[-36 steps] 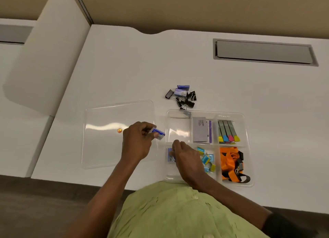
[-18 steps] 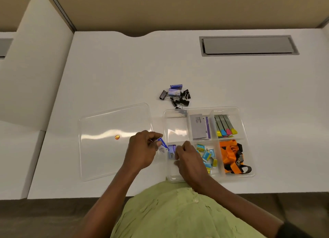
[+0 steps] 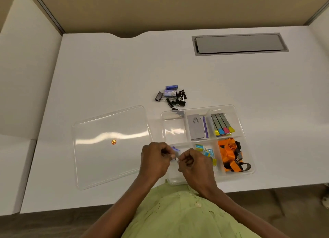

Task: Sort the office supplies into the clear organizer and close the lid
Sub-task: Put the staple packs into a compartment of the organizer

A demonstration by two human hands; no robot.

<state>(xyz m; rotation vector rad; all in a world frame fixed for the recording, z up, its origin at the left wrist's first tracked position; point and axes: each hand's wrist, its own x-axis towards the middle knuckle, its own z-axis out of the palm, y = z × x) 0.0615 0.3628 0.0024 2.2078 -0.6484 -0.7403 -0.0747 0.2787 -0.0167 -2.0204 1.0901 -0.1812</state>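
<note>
Mid-sort. Fingers of my left hand [image 3: 154,160] and right hand [image 3: 195,164] are curled, pinching a small blue box [image 3: 175,151] over the clear organizer's [image 3: 229,106] near-left compartment. Next I'd release it there, then fetch the binder clips [image 3: 175,100] from the surface [image 3: 106,68]. The lid [image 3: 99,159] lies off, to the left.

grey box [image 3: 196,129]: "camlin"; other txt illegible

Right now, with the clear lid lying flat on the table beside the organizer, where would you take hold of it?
Probably the right edge of the clear lid, coming from the organizer side: it lies flat on the table, so only its thin rim offers a pinch.
</note>
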